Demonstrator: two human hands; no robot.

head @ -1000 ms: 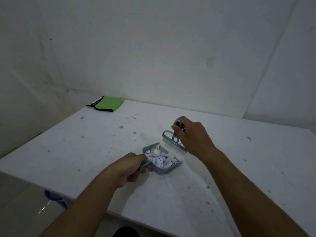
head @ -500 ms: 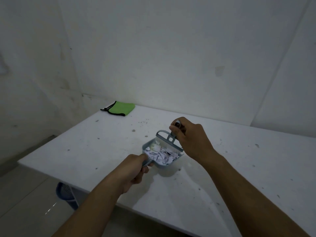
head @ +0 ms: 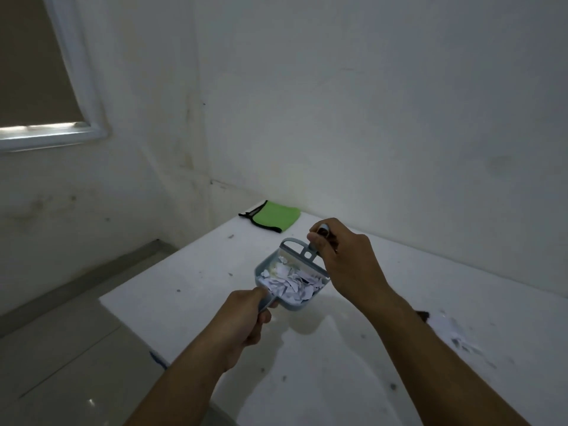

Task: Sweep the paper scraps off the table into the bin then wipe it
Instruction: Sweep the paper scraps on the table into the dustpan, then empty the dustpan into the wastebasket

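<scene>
Holding the little grey-blue plastic dustpan [head: 290, 279] by its handle, the left hand [head: 246, 318] has its fingers wrapped tight around it. The dustpan is heaped with torn white paper scraps [head: 292, 284], crumpled and jagged, and sits above the white speckled desk [head: 353, 364], casting a shadow just under itself. Right hand [head: 344, 256] grips a matching small brush [head: 302, 252] whose head rests across the dustpan's far open edge. Beyond the dustpan, by the wall, lies a folded green cloth [head: 276, 219] with black trim, soft-looking
</scene>
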